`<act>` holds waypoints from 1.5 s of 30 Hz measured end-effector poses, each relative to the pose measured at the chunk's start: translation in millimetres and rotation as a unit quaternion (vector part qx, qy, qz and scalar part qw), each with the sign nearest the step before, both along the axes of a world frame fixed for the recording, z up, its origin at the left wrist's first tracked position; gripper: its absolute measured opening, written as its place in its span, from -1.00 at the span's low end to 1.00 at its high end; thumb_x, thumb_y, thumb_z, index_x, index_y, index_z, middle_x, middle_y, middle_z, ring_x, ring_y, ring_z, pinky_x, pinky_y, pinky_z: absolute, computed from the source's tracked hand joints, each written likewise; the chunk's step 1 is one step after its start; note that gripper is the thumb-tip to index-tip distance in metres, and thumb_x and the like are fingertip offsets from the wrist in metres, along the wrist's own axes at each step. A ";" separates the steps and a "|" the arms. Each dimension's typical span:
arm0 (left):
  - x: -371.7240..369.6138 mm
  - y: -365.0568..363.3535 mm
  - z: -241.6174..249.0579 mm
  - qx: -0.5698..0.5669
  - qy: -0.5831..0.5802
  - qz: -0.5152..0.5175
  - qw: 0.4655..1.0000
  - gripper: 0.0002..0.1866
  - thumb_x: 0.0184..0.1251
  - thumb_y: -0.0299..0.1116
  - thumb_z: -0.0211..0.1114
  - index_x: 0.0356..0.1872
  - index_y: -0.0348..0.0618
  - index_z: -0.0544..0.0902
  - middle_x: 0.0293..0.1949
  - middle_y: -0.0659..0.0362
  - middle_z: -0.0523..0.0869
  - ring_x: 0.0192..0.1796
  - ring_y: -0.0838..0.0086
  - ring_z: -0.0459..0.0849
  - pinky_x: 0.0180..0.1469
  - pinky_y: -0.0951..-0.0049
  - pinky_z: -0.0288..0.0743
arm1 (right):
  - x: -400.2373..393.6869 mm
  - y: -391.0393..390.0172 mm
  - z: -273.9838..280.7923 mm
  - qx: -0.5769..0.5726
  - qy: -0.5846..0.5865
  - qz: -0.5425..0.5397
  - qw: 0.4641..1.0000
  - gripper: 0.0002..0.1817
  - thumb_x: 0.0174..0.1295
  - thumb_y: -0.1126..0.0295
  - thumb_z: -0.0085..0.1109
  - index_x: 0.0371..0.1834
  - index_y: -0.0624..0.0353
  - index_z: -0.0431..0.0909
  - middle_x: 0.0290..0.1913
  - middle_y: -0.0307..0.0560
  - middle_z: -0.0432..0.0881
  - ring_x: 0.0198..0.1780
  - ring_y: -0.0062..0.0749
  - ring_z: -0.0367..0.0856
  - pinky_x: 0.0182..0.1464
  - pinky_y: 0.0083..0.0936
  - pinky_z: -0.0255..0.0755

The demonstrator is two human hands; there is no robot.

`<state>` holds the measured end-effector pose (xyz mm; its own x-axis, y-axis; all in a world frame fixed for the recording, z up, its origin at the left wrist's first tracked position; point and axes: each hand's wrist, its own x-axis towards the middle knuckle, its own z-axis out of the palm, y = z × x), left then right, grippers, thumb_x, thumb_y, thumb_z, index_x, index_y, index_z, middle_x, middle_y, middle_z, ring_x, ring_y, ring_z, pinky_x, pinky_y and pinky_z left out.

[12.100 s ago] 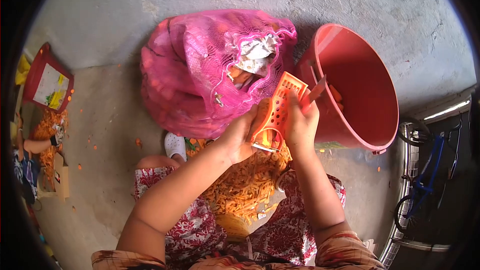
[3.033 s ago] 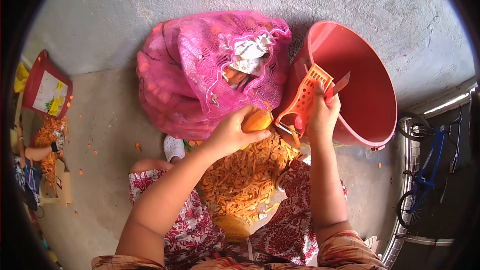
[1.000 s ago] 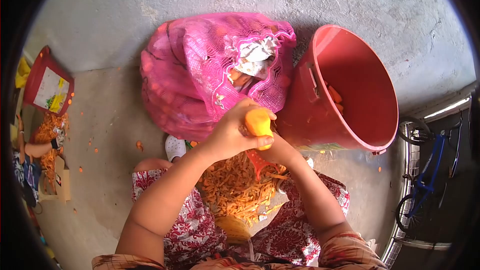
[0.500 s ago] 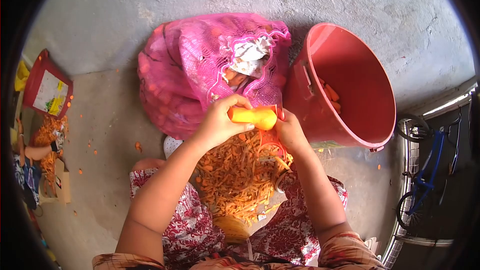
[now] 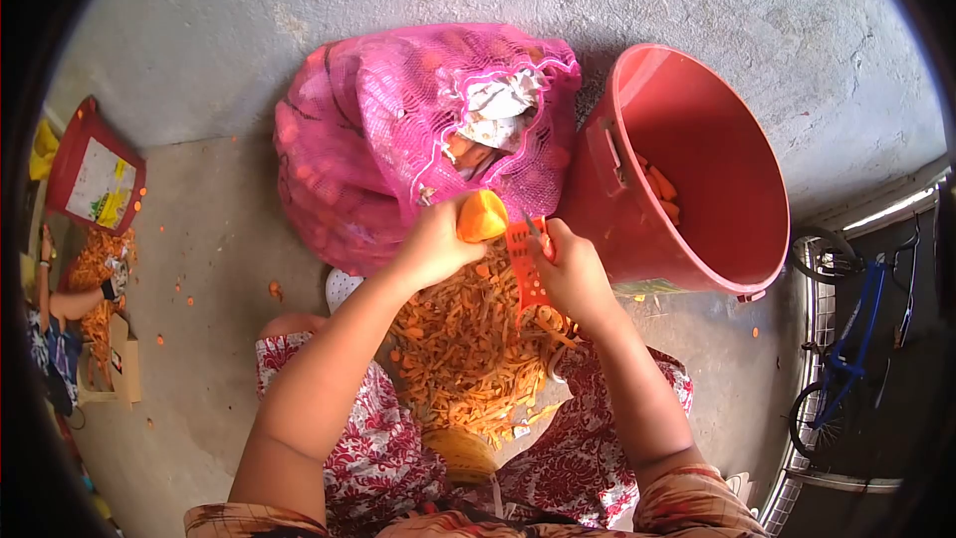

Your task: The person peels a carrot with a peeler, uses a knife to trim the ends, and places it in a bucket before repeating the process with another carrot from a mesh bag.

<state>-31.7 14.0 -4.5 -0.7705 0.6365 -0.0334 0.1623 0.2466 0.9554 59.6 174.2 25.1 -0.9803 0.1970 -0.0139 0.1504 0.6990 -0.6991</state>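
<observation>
The left hand (image 5: 443, 247) grasps the carrot (image 5: 483, 216) above the peelings (image 5: 463, 354) and the right hand (image 5: 575, 269) clasps the peeler (image 5: 524, 264) and knife (image 5: 532, 226) together, so the knife is best angled clear of the left hand

Sleeves (image 5: 687, 498): were brown and orange with dark streaks.
Legwear (image 5: 373, 438): bore a red floral print on white.
Shoe (image 5: 342, 288): was white, dotted with holes.
Left hand (image 5: 441, 246) and right hand (image 5: 576, 277): were bare.
</observation>
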 end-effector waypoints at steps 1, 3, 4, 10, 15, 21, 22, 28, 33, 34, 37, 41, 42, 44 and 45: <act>-0.4 -0.3 2.6 0.009 0.009 0.009 1.000 -0.55 -0.21 -0.54 0.30 -0.13 -0.25 0.48 -0.28 0.08 0.62 -0.18 0.39 0.59 -0.09 0.46 0.39 | 1.0 -0.2 -1.4 0.008 -0.008 0.007 1.000 -0.84 0.05 0.42 0.00 -0.41 0.28 0.29 -0.58 0.27 0.45 -0.43 0.18 0.46 -0.42 -0.10 0.30; 1.7 0.3 7.7 0.016 0.015 0.006 1.000 -0.56 -0.20 -0.58 0.26 -0.14 -0.25 0.48 -0.29 0.09 0.62 -0.19 0.42 0.59 -0.10 0.47 0.40 | 2.6 -1.2 -6.3 0.024 -0.024 0.019 0.999 -0.83 0.06 0.41 0.00 -0.40 0.28 0.29 -0.57 0.27 0.46 -0.43 0.18 0.46 -0.41 -0.09 0.30; 2.8 0.6 10.0 0.014 0.017 0.003 1.000 -0.56 -0.19 -0.58 0.27 -0.14 -0.25 0.48 -0.30 0.10 0.61 -0.19 0.42 0.58 -0.10 0.47 0.40 | 3.9 -1.8 -7.8 0.021 -0.011 0.025 0.999 -0.79 0.07 0.40 0.06 -0.46 0.32 0.29 -0.60 0.24 0.41 -0.43 0.17 0.42 -0.45 -0.26 0.29; -6.2 -0.9 -13.6 0.003 -0.033 -0.020 0.999 -0.65 -0.09 -0.44 0.30 -0.19 -0.23 0.48 -0.36 0.12 0.61 -0.24 0.44 0.58 -0.18 0.47 0.41 | 6.9 0.2 -6.8 0.059 -0.038 0.062 0.996 -0.84 0.04 0.41 0.05 -0.41 0.28 0.36 -0.57 0.20 0.46 -0.42 0.13 0.45 -0.42 -0.22 0.30; -9.5 -12.7 11.4 -0.445 0.094 -0.179 0.872 -0.50 0.11 0.04 0.10 -0.21 -0.28 0.52 -0.36 0.00 0.62 -0.30 0.21 0.61 -0.25 0.31 0.45 | 21.5 2.0 -14.7 0.125 -0.239 0.208 0.940 -0.84 0.01 0.38 0.02 -0.34 0.17 0.42 -0.48 0.01 0.56 -0.38 -0.08 0.54 -0.32 -0.25 0.39; 0.1 -15.4 -42.9 -0.522 0.090 -0.282 0.800 -0.48 0.25 0.02 -0.13 -0.38 -0.28 0.58 -0.45 -0.01 0.62 -0.38 0.13 0.59 -0.23 0.21 0.42 | 50.0 -32.1 -52.8 0.160 -0.433 0.365 0.809 -0.76 -0.03 0.39 0.06 -0.25 0.15 0.51 -0.38 -0.03 0.59 -0.27 -0.18 0.58 -0.29 -0.27 0.44; 2.1 -9.3 -40.3 -0.524 0.059 -0.289 0.799 -0.48 0.27 0.02 -0.14 -0.39 -0.29 0.58 -0.50 0.00 0.61 -0.42 0.17 0.59 -0.28 0.23 0.43 | 56.1 -39.1 -56.0 0.177 -0.451 0.380 0.788 -0.73 -0.07 0.43 0.09 -0.23 0.14 0.54 -0.34 -0.03 0.59 -0.24 -0.17 0.58 -0.29 -0.25 0.44; -4.3 60.9 56.3 -0.028 -0.182 -0.267 0.946 -0.62 0.36 -0.08 -0.18 -0.35 -0.16 0.48 -0.56 0.26 0.55 -0.55 0.62 0.49 -0.54 0.58 0.36 | 85.1 -42.9 -87.7 0.167 -0.373 0.450 0.794 -0.83 -0.11 0.44 0.10 -0.40 0.18 0.59 -0.34 -0.02 0.60 -0.27 -0.16 0.59 -0.33 -0.27 0.45; 7.2 153.5 137.1 -0.014 0.285 -0.168 0.943 -0.56 0.34 -0.11 -0.12 0.00 -0.29 0.39 -0.22 0.18 0.56 -0.04 0.57 0.49 -0.13 0.53 0.36 | 65.1 -41.1 -70.5 0.171 -0.359 0.435 0.808 -0.82 -0.08 0.40 0.10 -0.39 0.17 0.59 -0.35 -0.04 0.60 -0.28 -0.18 0.59 -0.35 -0.28 0.46; 5.9 162.7 134.7 -0.052 0.315 -0.201 0.926 -0.61 0.31 -0.17 -0.04 -0.05 -0.30 0.43 -0.20 0.15 0.56 -0.09 0.48 0.56 -0.12 0.52 0.40 | 61.5 -40.8 -66.8 0.171 -0.349 0.440 0.810 -0.82 -0.08 0.39 0.10 -0.39 0.17 0.59 -0.35 -0.04 0.60 -0.28 -0.18 0.59 -0.35 -0.29 0.46; -16.4 161.9 91.8 0.094 0.020 -0.302 0.948 -0.71 0.26 -0.26 0.05 -0.14 -0.28 0.49 -0.23 0.11 0.57 -0.27 0.43 0.63 -0.19 0.53 0.45 | 54.6 -39.4 -48.2 0.155 -0.350 0.428 0.819 -0.81 -0.05 0.36 0.09 -0.38 0.17 0.59 -0.33 -0.04 0.60 -0.27 -0.19 0.59 -0.33 -0.30 0.47; -89.7 105.8 4.5 -0.064 0.017 -0.177 0.982 -0.74 0.24 -0.24 0.06 -0.31 -0.26 0.52 -0.42 0.12 0.61 -0.40 0.51 0.62 -0.33 0.47 0.43 | 60.6 -35.8 -60.3 0.165 -0.351 0.411 0.825 -0.78 -0.01 0.31 0.08 -0.37 0.19 0.58 -0.31 -0.04 0.61 -0.24 -0.20 0.59 -0.30 -0.30 0.47; -104.6 87.2 -2.9 -0.241 0.106 -0.170 0.949 -0.65 0.20 -0.14 0.06 -0.32 -0.29 0.53 -0.36 0.03 0.65 -0.30 0.37 0.62 -0.28 0.39 0.40 | 61.0 -34.5 -56.6 0.164 -0.350 0.415 0.824 -0.78 -0.01 0.31 0.07 -0.36 0.20 0.58 -0.30 -0.04 0.61 -0.23 -0.21 0.59 -0.29 -0.30 0.47; -114.3 50.7 -23.3 -0.346 0.176 -0.154 0.909 -0.61 0.18 -0.12 0.06 -0.15 -0.24 0.53 -0.23 -0.04 0.59 -0.14 0.21 0.55 -0.07 0.31 0.39 | 60.3 -34.0 -53.3 0.158 -0.355 0.415 0.823 -0.77 -0.01 0.30 0.07 -0.35 0.20 0.58 -0.29 -0.04 0.61 -0.23 -0.21 0.59 -0.28 -0.31 0.47; -107.6 43.0 -23.0 -0.374 0.217 -0.154 0.888 -0.63 0.17 -0.16 0.06 -0.14 -0.22 0.53 -0.17 -0.02 0.56 -0.08 0.21 0.50 -0.03 0.31 0.36 | 59.9 -34.6 -53.2 0.155 -0.362 0.411 0.822 -0.77 -0.01 0.30 0.07 -0.35 0.19 0.58 -0.29 -0.04 0.61 -0.22 -0.21 0.59 -0.28 -0.31 0.47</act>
<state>-139.3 56.9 -27.5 -0.6081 0.7433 -0.2787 0.6442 0.6672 0.3739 119.5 139.6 -28.1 -0.5407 -0.4232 -0.7270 -0.1632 0.9006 -0.4029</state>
